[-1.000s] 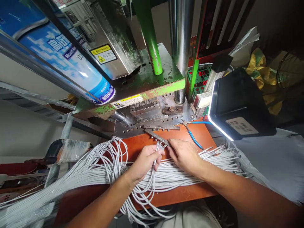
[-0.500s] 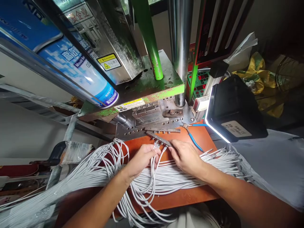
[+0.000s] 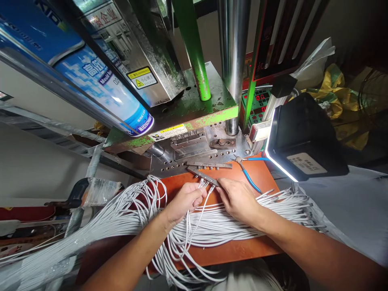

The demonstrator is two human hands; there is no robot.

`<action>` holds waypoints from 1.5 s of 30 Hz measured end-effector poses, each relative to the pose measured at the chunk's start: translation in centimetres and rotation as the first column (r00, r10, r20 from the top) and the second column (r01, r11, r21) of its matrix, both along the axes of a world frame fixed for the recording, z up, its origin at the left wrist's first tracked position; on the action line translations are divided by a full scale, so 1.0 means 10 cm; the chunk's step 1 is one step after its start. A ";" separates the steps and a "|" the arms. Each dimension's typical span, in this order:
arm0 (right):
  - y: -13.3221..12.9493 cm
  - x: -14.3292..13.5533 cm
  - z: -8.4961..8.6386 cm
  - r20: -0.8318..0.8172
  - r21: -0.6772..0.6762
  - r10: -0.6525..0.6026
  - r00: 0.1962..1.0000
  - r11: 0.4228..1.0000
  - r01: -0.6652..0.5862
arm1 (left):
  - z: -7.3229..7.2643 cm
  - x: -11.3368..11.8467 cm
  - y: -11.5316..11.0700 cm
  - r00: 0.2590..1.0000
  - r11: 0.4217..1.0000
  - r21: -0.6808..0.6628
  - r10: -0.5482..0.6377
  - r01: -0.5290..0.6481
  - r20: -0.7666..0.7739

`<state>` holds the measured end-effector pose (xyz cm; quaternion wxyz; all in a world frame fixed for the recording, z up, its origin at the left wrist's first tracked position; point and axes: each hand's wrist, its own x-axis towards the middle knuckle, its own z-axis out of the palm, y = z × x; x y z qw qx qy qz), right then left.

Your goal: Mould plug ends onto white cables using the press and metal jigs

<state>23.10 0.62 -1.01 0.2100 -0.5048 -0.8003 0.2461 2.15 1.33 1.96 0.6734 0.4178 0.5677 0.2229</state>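
Note:
My right hand [image 3: 238,199] is closed on the right end of a narrow metal mold bar [image 3: 203,176] with small pins along its edge. Cable ends with connectors [image 3: 212,189] sit against that bar. My left hand [image 3: 188,198] pinches several white cables [image 3: 188,226] just below their connectors, beside the bar. A second metal bar [image 3: 222,165] with pins lies behind, at the front edge of the press bed. Long bundles of white cable [image 3: 218,232] lie under and around both hands on the orange-brown board [image 3: 230,255].
Blue-handled cutting pliers [image 3: 250,180] lie right of the bars. Behind stands a press with a green plate [image 3: 212,117] over a steel mold block [image 3: 192,147]. A lit black lamp [image 3: 303,137] is on the right, a blue spray can [image 3: 121,97] at upper left.
My left fingers have closed in on more of the cables at the bar, and the cables hanging from them have swung left. The right hand still holds the bar.

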 end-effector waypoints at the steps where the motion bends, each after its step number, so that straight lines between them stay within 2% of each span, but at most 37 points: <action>1: 0.00 0.00 0.00 0.000 0.004 0.012 1.000 1.000 -0.012 | 0.00 0.00 0.00 1.000 1.000 -0.001 0.003 -0.003 0.005; 7: 0.00 0.02 0.02 -0.021 0.003 0.109 0.994 0.994 -0.109 | -0.04 0.00 0.00 1.000 0.999 0.050 -0.004 0.002 0.025; 10: 0.00 0.02 0.02 -0.028 0.008 0.097 0.995 0.995 -0.097 | -0.06 0.02 -0.02 1.000 0.997 0.080 -0.009 0.009 0.001; 15: 0.01 0.02 -0.01 -0.069 0.017 -0.015 0.997 1.000 0.017 | -0.10 -0.02 -0.07 0.988 0.971 0.189 0.151 -0.144 -0.027; 21: 0.00 0.02 -0.01 -0.042 0.044 0.021 0.999 0.999 -0.019 | -0.13 -0.04 -0.07 0.972 0.959 0.189 0.227 -0.213 -0.060; 29: 0.01 0.02 0.00 -0.014 0.039 0.119 0.993 0.992 -0.118 | -0.14 0.06 -0.02 0.955 0.946 0.141 0.296 -0.293 -0.004; 31: 0.01 0.03 0.00 -0.013 0.033 0.115 0.993 0.993 -0.115 | -0.13 0.02 0.00 0.961 0.954 0.118 0.277 -0.276 0.009; 36: 0.02 0.04 -0.03 -0.051 0.008 0.036 0.998 0.999 -0.036 | -0.04 -0.18 0.09 0.991 0.991 0.007 0.133 -0.133 0.002; 45: 0.05 0.06 0.02 -0.065 -0.023 0.105 0.992 0.994 -0.107 | -0.08 -0.25 0.21 0.999 0.999 0.024 0.032 -0.031 -0.027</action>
